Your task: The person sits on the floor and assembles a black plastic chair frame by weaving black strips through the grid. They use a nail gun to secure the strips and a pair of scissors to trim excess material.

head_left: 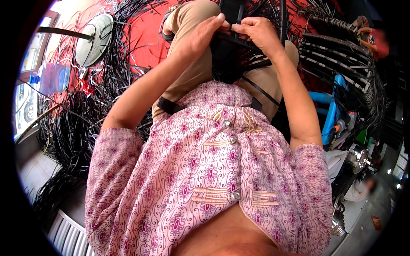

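Note:
Both of my hands meet at the top of the view, above my knees, with their fingertips close together. My left hand [201, 37] is closed in a pinch, its thumb raised along the top. Opposite it, my right hand [260, 36] pinches with thumb and forefinger, the other fingers curled. A narrow black strip [240, 13] rises just behind the fingertips and seems to run down to them; the exact grip is too small to make out. Beneath my hands, between my legs, lies a dark piece with black straps [226, 48], mostly in shadow.
Loose black strips [70, 136] heap at the left over a red floor covering [143, 42]. A round grey base [96, 40] and a clear blue bottle [55, 79] stand there. Right: black-and-white woven pieces [337, 57], a blue plastic frame [333, 109], a person in red [378, 42].

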`<state>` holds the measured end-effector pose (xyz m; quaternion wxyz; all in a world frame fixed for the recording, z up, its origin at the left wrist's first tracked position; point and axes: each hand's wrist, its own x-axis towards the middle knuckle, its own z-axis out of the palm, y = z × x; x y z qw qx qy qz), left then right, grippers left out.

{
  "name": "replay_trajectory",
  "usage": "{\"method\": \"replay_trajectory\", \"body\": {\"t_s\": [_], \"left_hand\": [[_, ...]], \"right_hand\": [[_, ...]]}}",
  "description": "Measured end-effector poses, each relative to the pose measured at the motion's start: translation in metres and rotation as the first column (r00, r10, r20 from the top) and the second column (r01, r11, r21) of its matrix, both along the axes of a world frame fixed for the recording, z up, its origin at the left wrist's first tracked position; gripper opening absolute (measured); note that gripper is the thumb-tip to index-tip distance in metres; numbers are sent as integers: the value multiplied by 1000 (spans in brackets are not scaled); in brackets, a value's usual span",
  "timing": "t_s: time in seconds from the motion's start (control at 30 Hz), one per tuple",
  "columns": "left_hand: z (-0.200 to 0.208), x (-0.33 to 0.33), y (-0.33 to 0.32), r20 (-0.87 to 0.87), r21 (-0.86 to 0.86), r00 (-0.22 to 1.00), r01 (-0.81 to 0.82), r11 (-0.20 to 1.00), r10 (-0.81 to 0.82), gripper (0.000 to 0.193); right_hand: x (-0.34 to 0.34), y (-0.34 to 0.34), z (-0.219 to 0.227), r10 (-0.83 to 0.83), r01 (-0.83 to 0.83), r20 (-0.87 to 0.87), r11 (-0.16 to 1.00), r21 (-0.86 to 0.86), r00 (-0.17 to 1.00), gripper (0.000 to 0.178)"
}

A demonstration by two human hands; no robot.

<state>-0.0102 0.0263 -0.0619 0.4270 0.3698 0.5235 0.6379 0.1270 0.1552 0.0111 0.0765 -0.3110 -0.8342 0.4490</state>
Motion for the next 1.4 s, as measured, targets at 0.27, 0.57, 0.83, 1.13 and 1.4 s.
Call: {"method": "replay_trajectory", "body": {"t_s": [0.27, 0.57, 0.83, 1.13, 1.4], "left_hand": [[42, 13, -21, -927, 267, 320, 196, 944, 195, 32], [54, 1, -6, -981, 117, 187, 337, 934, 56, 28], [54, -19, 15, -888, -134, 321, 502, 854, -328, 30], [71, -23, 37, -631, -406, 429, 528, 746, -647, 45], [69, -25, 46, -427, -480, 529, 555, 679, -734, 65]], "right_hand": [[-10, 31, -26, 124, -41, 121, 846, -531, 985, 13], [-37, 55, -79, 376, -25, 283, 639, -769, 882, 19], [-16, 23, -23, -267, 254, -262, 964, -85, 927, 30], [67, -67, 0, -15, 309, -482, 784, 538, 876, 11], [48, -76, -36, 382, 29, -207, 423, 906, 901, 27]]}}
